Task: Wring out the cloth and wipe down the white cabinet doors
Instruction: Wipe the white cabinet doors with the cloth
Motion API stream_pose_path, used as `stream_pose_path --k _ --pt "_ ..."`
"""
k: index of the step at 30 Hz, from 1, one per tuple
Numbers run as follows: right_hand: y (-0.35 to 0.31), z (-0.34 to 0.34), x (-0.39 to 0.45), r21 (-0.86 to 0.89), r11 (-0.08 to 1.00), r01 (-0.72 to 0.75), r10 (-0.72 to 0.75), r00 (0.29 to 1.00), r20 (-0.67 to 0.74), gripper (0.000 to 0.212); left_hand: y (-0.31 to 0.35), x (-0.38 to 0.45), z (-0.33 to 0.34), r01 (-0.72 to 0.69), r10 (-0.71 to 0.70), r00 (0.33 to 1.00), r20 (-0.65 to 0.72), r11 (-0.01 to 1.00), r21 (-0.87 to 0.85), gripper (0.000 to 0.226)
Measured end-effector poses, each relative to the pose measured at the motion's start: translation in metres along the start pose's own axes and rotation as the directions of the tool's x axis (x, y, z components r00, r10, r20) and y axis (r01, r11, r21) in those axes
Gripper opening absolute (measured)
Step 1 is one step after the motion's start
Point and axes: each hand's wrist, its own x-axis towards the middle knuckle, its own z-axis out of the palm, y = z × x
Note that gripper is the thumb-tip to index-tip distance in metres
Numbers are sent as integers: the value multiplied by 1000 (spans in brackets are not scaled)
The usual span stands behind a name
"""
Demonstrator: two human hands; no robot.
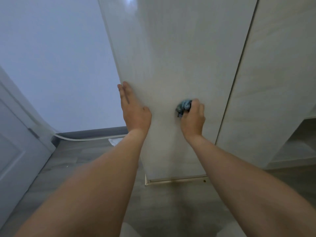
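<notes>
Against upright cabinet door (171,57), bunched cloth (184,106).

A pale bluish wall (56,53) meets grey wood-look floor (82,156), white panelled door (15,134) at left.

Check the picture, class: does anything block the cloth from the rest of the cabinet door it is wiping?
Nothing visible does. The right hand holds the cloth against the cabinet door, bare above and below. The left hand lies flat by its left edge, apart.
</notes>
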Motion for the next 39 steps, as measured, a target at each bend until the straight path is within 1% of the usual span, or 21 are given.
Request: stream_pose_path --k 3,5,7,9,10,12,13,14,16,18,20,22,24,26,28,29,31,33,35,37,39 --pt "-77 16 26 25 961 274 -273 961 -38 30 -6 -2 -12 46 -46 999 2 998 -51 88" --pt "-108 22 42 43 947 319 -314 944 -100 30 -10 0 -17 61 -61 998 -3 998 -33 82" --pt "-108 28 41 16 936 353 -348 928 -133 28 -15 3 -20 63 -63 998 5 998 -13 78" --pt "-83 42 13 -54 893 447 -449 893 -41 31 -23 6 -25 90 -90 996 7 996 3 69" --pt "-65 49 -8 -68 885 461 -456 887 69 32 -28 6 -27 110 -110 994 22 994 19 60" --pt "-41 58 -45 -65 922 382 -350 894 279 28 -39 1 -28 134 -137 986 92 990 41 43" --pt "-42 60 -55 -52 945 322 -290 902 322 25 -45 -3 -28 137 -141 981 134 990 33 39" --pt "-54 62 -56 -32 959 280 -256 913 317 24 -51 -5 -28 139 -141 975 173 990 24 39" --pt "-96 67 -39 30 957 288 -286 926 244 23 -59 -5 -28 136 -141 967 212 990 40 41" --pt "-150 69 -14 84 940 331 -338 936 96 25 -64 -1 -29 148 -163 964 211 985 87 42" --pt "-183 72 3 82 931 357 -358 934 -5 26 -66 0 -26 160 -175 961 214 983 86 39" --pt "-178 81 -1 46 911 409 -408 913 -22 25 -68 -3 -23 169 -175 961 215 985 48 32" --pt "-142 87 -20 2 896 444 -443 895 54 25 -67 -7 -21 188 -184 958 222 982 2 31" --pt "-94 86 -50 -16 923 384 -375 910 177 28 -65 -11 -22 199 -188 957 223 979 -31 37" --pt "-59 79 -75 -31 970 241 -224 938 265 29 -64 -17 -20 207 -192 958 214 977 -52 47" --pt "-55 77 -78 -22 986 166 -156 955 251 29 -63 -18 -17 210 -195 959 206 976 -53 52" --pt "-69 74 -66 30 996 80 -84 989 125 24 -61 -23 -9 228 -218 957 193 973 -34 65" --pt "-89 66 -37 92 990 105 -100 993 -55 20 -56 -27 0 256 -248 949 195 966 -17 80" --pt "-87 56 -14 96 986 137 -119 977 -175 23 -51 -33 8 263 -259 945 202 965 8 91" --pt "-57 50 -17 55 996 65 -56 986 -158 28 -46 -39 15 249 -252 948 194 968 42 101" --pt "-12 43 -45 10 993 -119 120 992 -27 28 -43 -44 27 246 -252 955 156 967 59 110"
